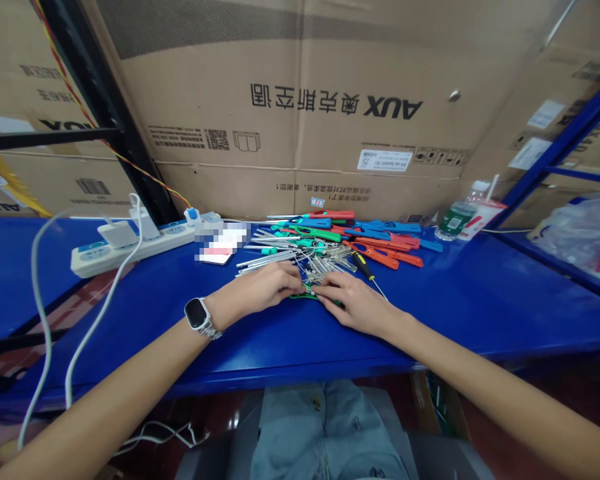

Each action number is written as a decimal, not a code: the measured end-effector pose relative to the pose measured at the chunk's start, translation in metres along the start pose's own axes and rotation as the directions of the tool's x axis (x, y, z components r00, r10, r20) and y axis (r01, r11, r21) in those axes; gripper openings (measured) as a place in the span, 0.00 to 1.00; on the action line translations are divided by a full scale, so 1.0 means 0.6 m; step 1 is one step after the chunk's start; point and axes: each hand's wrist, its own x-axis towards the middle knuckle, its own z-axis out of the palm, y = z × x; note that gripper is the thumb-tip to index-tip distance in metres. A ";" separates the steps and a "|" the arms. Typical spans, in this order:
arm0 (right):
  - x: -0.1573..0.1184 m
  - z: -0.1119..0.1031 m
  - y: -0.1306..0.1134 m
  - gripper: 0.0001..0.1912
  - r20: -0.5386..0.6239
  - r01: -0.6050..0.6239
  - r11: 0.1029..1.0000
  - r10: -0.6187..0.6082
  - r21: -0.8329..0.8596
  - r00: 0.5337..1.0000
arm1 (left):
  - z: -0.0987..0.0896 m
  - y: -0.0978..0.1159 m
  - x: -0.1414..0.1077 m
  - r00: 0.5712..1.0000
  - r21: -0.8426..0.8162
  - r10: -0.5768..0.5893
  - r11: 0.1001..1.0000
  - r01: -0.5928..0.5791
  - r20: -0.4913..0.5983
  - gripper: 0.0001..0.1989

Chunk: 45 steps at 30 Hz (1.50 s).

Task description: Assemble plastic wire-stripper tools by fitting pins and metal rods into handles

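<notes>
Both hands meet over a green lighter casing [300,295] on the blue tabletop, with small parts in it too fine to make out. My left hand [273,288], a watch on its wrist, pinches the casing's left end with curled fingers. From the other side my right hand [353,303] closes thumb and fingers on the right end and partly hides it. Just beyond the fingertips lie clear plastic lighter tanks [333,263] with thin wires. Several metal tubes [265,260] are heaped to their left. Red, orange and blue lighter casings [380,253] make up the pile's right side.
A yellow-and-black screwdriver [363,265] lies beside the pile. To the left are a white power strip [175,233] with cables and a pale card-like item [230,240]. A bottle [453,220] and a cup [483,217] stand back right, before a large cardboard box [300,140].
</notes>
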 end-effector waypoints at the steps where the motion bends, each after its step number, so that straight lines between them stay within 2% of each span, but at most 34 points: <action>1: -0.001 -0.001 -0.001 0.15 0.004 0.019 1.000 -0.019 -0.025 1.000 | -0.002 0.000 -0.001 1.000 -0.009 -0.007 1.000 0.007 0.002 0.13; 4: -0.003 -0.003 -0.003 0.16 0.030 0.068 0.990 -0.064 -0.121 0.997 | -0.004 0.000 -0.002 0.999 -0.031 -0.030 0.999 0.031 0.020 0.11; 10: -0.002 -0.006 -0.009 0.16 0.128 0.108 0.963 -0.078 -0.247 0.989 | 0.002 -0.002 -0.001 0.999 -0.012 -0.031 0.999 0.031 0.010 0.11; 16: -0.001 -0.014 -0.014 0.14 0.180 0.133 0.945 -0.081 -0.300 0.980 | 0.008 0.016 -0.018 0.999 0.144 -0.019 0.990 0.015 0.027 0.14; 21: -0.004 -0.015 -0.014 0.15 0.165 0.103 0.959 -0.060 -0.266 0.984 | 0.011 0.039 -0.021 0.997 0.218 0.014 0.976 0.003 -0.078 0.14; 24: -0.008 -0.016 -0.010 0.15 0.148 0.074 0.978 -0.046 -0.194 0.988 | 0.016 0.043 -0.016 0.997 0.221 0.035 0.975 -0.020 -0.066 0.14; 30: 0.012 -0.021 0.017 0.13 -0.038 -0.081 0.994 0.078 -0.077 0.996 | 0.024 0.042 -0.014 0.998 0.188 0.015 0.982 -0.003 -0.062 0.14; 31: 0.020 -0.022 0.021 0.13 -0.026 -0.089 0.993 0.087 -0.084 0.996 | 0.024 0.043 -0.014 0.998 0.181 0.010 0.984 0.001 -0.061 0.14; 35: 0.057 -0.029 0.030 0.08 0.154 -0.085 0.989 0.103 -0.124 0.983 | 0.023 0.047 -0.014 0.998 0.151 -0.015 0.988 0.023 -0.055 0.13; 37: 0.068 -0.034 0.029 0.06 0.197 -0.074 0.985 0.105 -0.157 0.975 | 0.024 0.048 -0.014 0.998 0.148 -0.021 0.989 0.029 -0.060 0.13; 42: 0.054 -0.045 0.022 0.06 0.183 -0.052 0.991 0.074 -0.121 0.980 | 0.027 0.046 -0.014 0.997 0.136 -0.011 0.991 0.021 -0.078 0.14; 45: 0.028 -0.045 0.014 0.09 0.133 -0.134 0.991 0.137 -0.029 0.982 | 0.025 0.049 -0.014 0.997 0.133 -0.011 0.991 0.022 -0.082 0.14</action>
